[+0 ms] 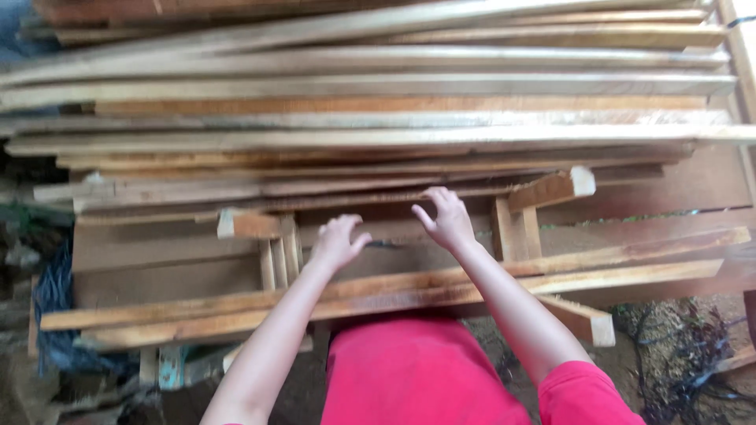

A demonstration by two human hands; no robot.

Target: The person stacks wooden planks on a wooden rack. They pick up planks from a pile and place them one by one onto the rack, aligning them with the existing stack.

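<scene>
Everywhere, rough planks (pixel 378 86) in stacks.

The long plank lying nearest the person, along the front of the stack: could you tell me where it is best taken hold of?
Probably mid-length, coming from the near side. The front plank lies flat and crosswise, its long near edge bare. The left hand and right hand reach just beyond its middle, so a spread two-handed grip there should keep it level. Its ends run far out sideways, beyond both arms.
</scene>
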